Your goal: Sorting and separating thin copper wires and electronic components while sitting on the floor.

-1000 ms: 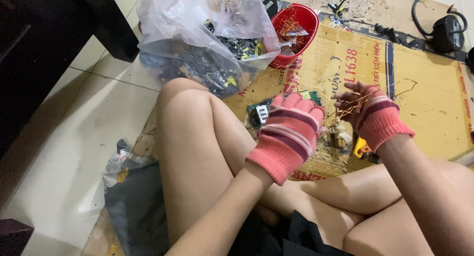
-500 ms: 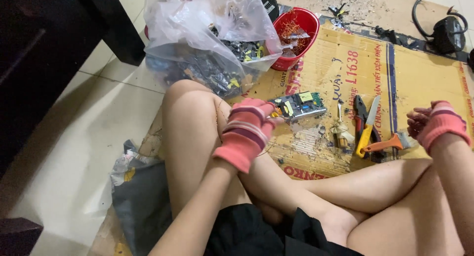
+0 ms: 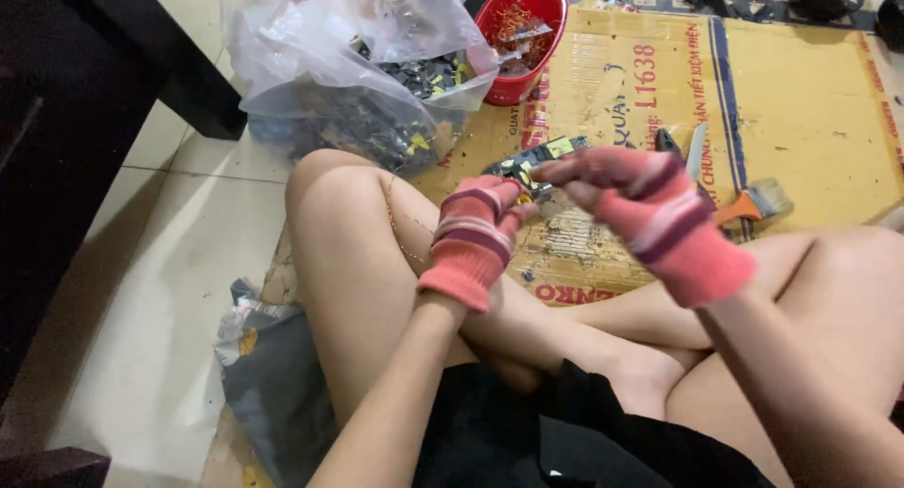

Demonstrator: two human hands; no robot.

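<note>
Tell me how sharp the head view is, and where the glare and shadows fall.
Head view: the right hand is smeared by motion blur, the left hand a bit crisper; the small circuit board between them is soft. Soft indoor light gives white glare on the clear plastic bag; the dark furniture at left is lost in shadow. The cardboard sheet is evenly lit.

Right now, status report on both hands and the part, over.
Left hand gripping small circuit board. Right hand pinching at its edge. Pliers idle on cardboard. Nothing blocking.
</note>
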